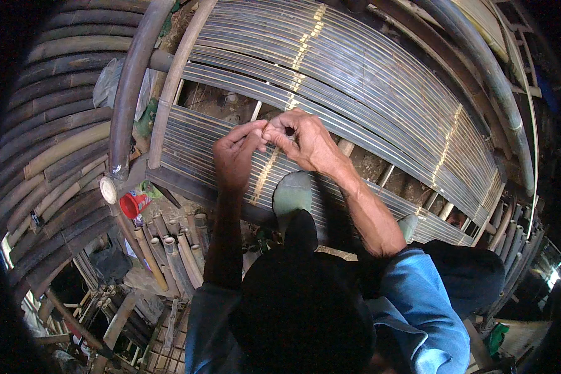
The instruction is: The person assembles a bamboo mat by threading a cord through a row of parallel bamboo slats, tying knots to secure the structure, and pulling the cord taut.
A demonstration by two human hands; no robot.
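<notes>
My left hand (235, 151) and my right hand (303, 142) meet in front of me, their fingertips pinched together. Whatever they pinch is too small to make out. Below them lies a slatted bamboo panel (374, 87), made of long dark strips with pale edges. Pale yellow lashing (441, 159) crosses the strips in rows. A long gap splits the panel just beyond my fingers, and soil shows through it. My foot in a greenish covering (292, 192) rests on the nearer strips, behind my hands.
Thick bamboo poles (126, 93) frame the panel at the left, and another curved pole (492, 68) runs along the far right. Stacked poles (62, 81) fill the left side. Upright cut bamboo pieces (174, 255) and a red container (133, 204) stand at lower left.
</notes>
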